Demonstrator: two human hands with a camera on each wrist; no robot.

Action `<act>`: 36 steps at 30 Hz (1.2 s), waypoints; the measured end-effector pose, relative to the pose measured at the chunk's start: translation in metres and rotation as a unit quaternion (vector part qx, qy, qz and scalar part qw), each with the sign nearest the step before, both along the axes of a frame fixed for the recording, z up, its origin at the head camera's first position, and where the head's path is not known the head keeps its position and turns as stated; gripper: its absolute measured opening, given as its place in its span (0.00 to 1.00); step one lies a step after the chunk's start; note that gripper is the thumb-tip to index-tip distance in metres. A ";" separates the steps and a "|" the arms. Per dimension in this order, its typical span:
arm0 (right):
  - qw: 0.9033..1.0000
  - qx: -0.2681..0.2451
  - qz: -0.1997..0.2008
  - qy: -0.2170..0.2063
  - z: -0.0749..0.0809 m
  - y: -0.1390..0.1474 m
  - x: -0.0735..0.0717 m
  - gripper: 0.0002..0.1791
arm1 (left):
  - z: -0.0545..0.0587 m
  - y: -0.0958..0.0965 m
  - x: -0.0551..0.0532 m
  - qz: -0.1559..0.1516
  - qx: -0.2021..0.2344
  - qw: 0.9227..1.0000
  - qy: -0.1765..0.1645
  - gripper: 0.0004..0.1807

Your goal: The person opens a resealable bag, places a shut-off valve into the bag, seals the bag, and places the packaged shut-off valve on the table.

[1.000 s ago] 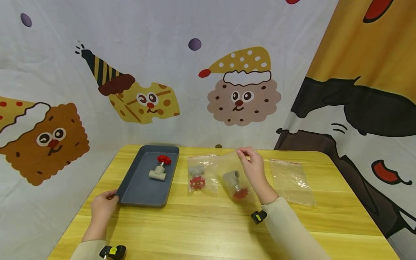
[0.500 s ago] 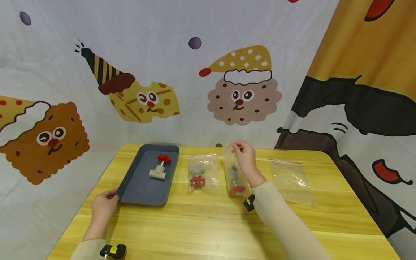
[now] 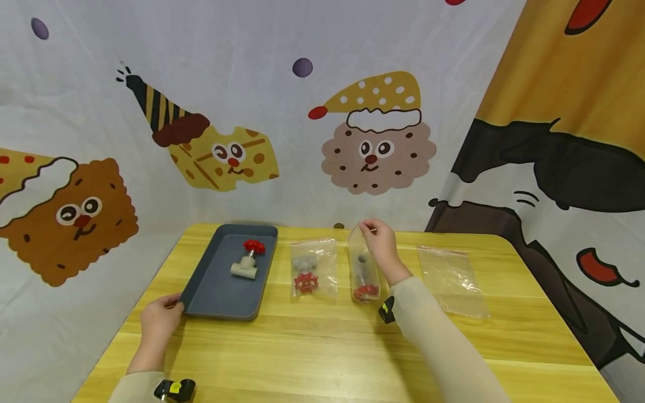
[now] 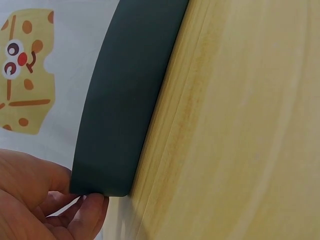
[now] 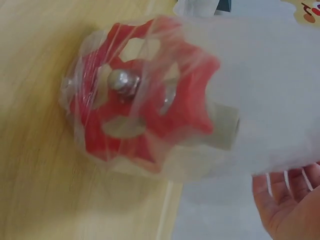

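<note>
My left hand (image 3: 160,323) grips the near left corner of a dark grey tray (image 3: 214,299); in the left wrist view, fingers and thumb (image 4: 92,215) meet at the tray's corner. My right hand (image 3: 383,246) pinches the top of a clear zip bag (image 3: 355,243) and holds it upright. Inside that bag, at the bottom, is a stop valve with a red handwheel (image 5: 197,75) and a beige body (image 5: 225,127). A similar valve (image 3: 245,267), unbagged, lies in the tray. Between tray and right hand lies another bagged valve (image 3: 305,281).
A flat clear zip bag (image 3: 450,282) without a valve lies right of the right hand on the wooden table (image 3: 302,352). Behind the table's far edge hangs a white cloth (image 3: 272,207) printed with cartoon figures.
My right hand has moved left and slightly up with the bagged valve, pulling it from a slant to upright. It has barely moved over the last half second. The left hand and tray stay put.
</note>
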State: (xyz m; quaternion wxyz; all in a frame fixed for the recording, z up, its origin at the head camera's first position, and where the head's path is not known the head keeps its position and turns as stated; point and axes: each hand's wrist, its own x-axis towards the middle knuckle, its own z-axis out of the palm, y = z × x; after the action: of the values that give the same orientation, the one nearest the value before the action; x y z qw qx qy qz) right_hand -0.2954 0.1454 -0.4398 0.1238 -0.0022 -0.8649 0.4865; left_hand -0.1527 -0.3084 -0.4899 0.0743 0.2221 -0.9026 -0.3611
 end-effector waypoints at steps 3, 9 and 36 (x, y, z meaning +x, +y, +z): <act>1.000 0.002 0.014 -0.026 0.000 0.003 0.004 0.19 | 0.000 0.001 0.001 0.002 0.005 1.000 -0.002 0.19; 0.991 0.029 0.052 -0.123 0.009 0.004 0.029 0.42 | 0.000 0.002 0.001 0.003 0.009 1.000 0.000 0.19; 0.934 -0.198 0.132 -0.266 -0.039 0.034 0.057 0.32 | 0.005 0.004 0.002 0.001 0.019 1.000 -0.009 0.20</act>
State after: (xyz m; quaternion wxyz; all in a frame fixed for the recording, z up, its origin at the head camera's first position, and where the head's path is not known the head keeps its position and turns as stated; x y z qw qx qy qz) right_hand -0.2384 0.1793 -0.4784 -0.1792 -0.0415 -0.7446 0.6417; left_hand -0.1503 -0.3040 -0.4851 0.0620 0.2276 -0.8959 -0.3764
